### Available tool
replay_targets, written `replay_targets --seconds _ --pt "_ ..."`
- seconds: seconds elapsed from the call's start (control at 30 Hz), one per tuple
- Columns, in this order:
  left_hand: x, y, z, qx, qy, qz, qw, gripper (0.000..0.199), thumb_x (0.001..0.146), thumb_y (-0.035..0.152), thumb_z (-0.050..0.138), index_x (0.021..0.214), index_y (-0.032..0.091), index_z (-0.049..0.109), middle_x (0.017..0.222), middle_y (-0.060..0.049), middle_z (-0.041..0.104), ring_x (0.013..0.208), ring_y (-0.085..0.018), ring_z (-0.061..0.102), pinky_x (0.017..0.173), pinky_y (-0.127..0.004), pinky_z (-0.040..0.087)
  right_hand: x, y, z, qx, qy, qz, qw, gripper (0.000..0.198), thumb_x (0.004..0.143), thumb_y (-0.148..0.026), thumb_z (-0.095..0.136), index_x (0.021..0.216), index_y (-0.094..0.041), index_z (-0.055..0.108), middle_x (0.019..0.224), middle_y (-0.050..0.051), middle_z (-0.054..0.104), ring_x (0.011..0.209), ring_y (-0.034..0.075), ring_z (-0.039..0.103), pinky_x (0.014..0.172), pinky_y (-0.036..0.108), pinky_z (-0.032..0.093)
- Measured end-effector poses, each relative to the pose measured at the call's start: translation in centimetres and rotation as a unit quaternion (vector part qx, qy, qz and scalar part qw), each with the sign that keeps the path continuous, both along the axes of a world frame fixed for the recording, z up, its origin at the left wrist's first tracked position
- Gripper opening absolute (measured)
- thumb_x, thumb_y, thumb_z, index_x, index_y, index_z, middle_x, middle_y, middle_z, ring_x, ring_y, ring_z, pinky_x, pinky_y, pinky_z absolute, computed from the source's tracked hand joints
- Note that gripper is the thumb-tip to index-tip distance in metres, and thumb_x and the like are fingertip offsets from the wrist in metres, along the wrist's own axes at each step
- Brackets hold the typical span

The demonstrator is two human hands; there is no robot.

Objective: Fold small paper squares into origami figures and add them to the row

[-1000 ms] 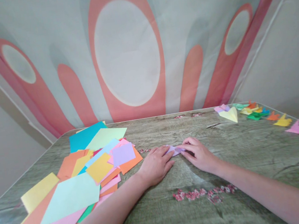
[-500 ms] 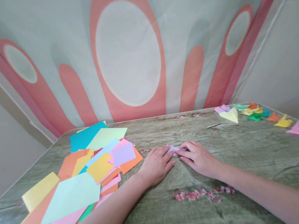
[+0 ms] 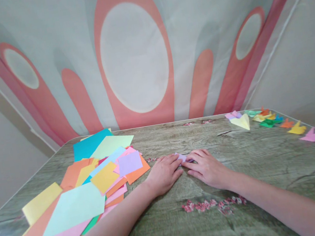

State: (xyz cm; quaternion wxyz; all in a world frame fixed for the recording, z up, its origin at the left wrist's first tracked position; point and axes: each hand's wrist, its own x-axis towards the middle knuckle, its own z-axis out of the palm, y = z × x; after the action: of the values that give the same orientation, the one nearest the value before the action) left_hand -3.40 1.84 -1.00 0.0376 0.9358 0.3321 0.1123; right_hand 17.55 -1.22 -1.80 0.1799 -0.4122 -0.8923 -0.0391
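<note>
A small folded piece of purple paper [image 3: 181, 156] lies on the table between my two hands, partly covered by the fingers. My left hand [image 3: 164, 174] rests on its left side, the fingertips pressing it against the tabletop. From the other side, my right hand [image 3: 207, 168] has its bent fingers on the paper's right part, close to the left fingertips. The fold lines are too small to make out. Just left of my left hand, a square purple sheet [image 3: 130, 163] lies on top of an orange sheet [image 3: 139, 172].
Loose coloured paper [image 3: 73, 206] spreads over the table's left side, under and beside my left forearm. At the far right are a pale yellow paper plane [image 3: 241, 122] and several small folded paper birds, among them a pink one [image 3: 311, 135]. A printed cloth [image 3: 134, 58] hangs behind the wood-patterned table [image 3: 167, 226].
My right fingers have shifted slightly left along the purple paper, toward my left hand, and cover more of its right end. My left hand stays almost still.
</note>
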Motion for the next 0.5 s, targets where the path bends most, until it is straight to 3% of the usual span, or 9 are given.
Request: replay_targets --seconds 0.5 --pt "0.1 0.0 0.2 0.031 0.046 -0.004 0.998 0.044 0.091 0.044 0.031 0.127 0.021 0.043 0.134 -0.007 0.044 0.123 -0.021 0.039 0.1 -0.037 0.03 0.2 -0.2 1.5 -0.021 -0.047 -0.031 0.998 0.03 0.087 -0.04 0.047 0.108 -0.026 0.062 0.104 0.007 0.058 0.109 0.024 0.041 0.093 0.041 0.028"
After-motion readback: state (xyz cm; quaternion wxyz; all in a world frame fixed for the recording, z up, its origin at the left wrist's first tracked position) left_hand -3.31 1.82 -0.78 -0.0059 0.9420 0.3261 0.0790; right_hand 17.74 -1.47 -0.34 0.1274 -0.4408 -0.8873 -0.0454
